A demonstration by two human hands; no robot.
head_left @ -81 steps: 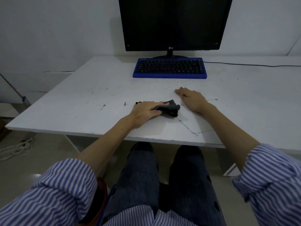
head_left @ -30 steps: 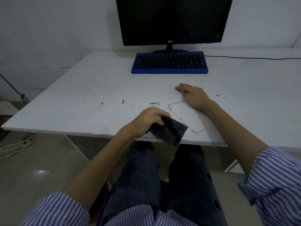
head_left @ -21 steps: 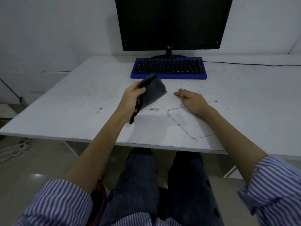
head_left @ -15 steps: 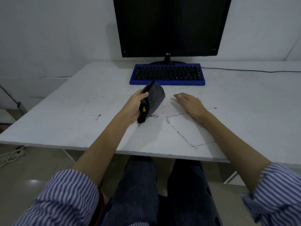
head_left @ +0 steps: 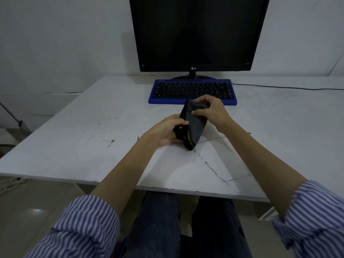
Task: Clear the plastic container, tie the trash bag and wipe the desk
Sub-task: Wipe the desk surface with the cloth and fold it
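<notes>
right hand [head_left: 212, 111] has left the desk [head_left: 78, 138] and now pinches the cloth [head_left: 193, 125] top; left hand [head_left: 167, 132] grips its lower end above the desk. container and bag unseen; smudges remain, wiping unfinished.

Monitor [head_left: 197, 32] at the far edge of the desk [head_left: 74, 146], middle of its width. Keyboard [head_left: 192, 91] directly before the monitor, parallel to the far edge. Cable [head_left: 288, 87] trailing from the keyboard's right end toward the right edge. Cloth [head_left: 193, 125] above the desk's middle, before the keyboard, between both hands: left hand [head_left: 168, 132] at its near-left end, right hand [head_left: 211, 110] at its far-right end. Legs under the near edge.
</notes>
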